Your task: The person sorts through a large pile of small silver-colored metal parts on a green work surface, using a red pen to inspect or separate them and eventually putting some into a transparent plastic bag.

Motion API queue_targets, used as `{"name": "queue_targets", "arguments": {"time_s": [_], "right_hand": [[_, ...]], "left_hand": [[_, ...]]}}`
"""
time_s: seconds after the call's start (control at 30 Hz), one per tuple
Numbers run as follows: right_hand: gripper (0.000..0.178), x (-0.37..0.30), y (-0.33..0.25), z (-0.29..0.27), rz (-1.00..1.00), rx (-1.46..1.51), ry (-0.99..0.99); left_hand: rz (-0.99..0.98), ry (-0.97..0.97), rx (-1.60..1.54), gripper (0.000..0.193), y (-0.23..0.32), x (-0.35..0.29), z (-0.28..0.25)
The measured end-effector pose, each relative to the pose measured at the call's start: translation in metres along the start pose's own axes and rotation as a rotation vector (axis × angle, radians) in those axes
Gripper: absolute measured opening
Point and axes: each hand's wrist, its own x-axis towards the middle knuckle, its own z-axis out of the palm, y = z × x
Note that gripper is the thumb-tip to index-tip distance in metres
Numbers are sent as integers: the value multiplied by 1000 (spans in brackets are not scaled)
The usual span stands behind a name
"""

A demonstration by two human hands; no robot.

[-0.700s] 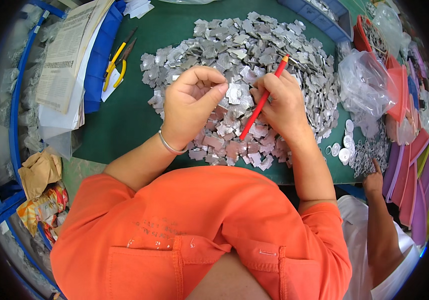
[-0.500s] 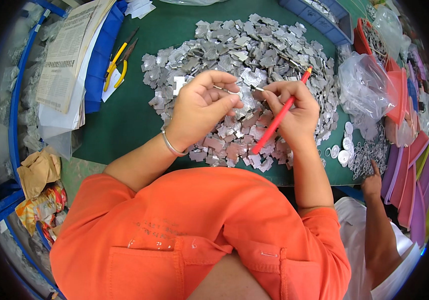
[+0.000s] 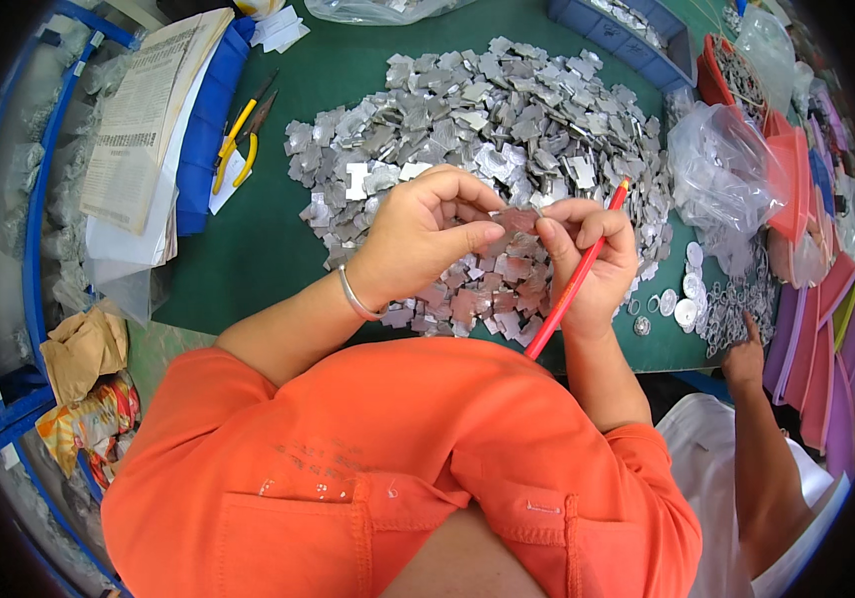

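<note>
A large heap of small flat silver metal pieces (image 3: 477,120), cut with notched edges, lies in front of me. Over its near part, my left hand (image 3: 437,234) pinches one flat metal piece (image 3: 518,220) between thumb and fingers. The fingertips of my right hand (image 3: 592,261) meet the opposite edge of that piece. A red pencil (image 3: 575,291) is tucked in my right hand, slanting from the upper right down towards my shirt. Fingers partly hide the piece's outline.
Yellow-handled pliers (image 3: 238,149) lie left of the heap, beside a blue bin (image 3: 210,140) with papers. Round metal discs (image 3: 688,299) and small rings are at right, where a co-worker's hand (image 3: 743,359) rests. A blue crate (image 3: 637,45) and clear bag (image 3: 716,164) stand beyond.
My hands have come together around a flat metal piece, which now shows between them. The right hand and its pencil have moved slightly nearer to me.
</note>
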Motion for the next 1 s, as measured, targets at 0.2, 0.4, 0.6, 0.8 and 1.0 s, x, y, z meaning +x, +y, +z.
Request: {"name": "queue_targets", "arguments": {"time_s": [0.2,0.4,0.6,0.8,1.0], "right_hand": [[29,-4,1,-3,29,34,-17],[30,-5,-6,0,94,0,-28],[29,-10,-3,-2,202,74,-86],[27,-12,0,-5,-96,-148,-87],[26,-10,-4,-2,-314,-405,-132]], "left_hand": [[-77,-1,-14,14,4,-2,0],[-55,20,-49,18,4,-6,4],[-72,37,-95,20,-1,-6,1],[-173,-8,-195,20,1,-6,-3],[-130,10,-154,18,2,-7,0]]}}
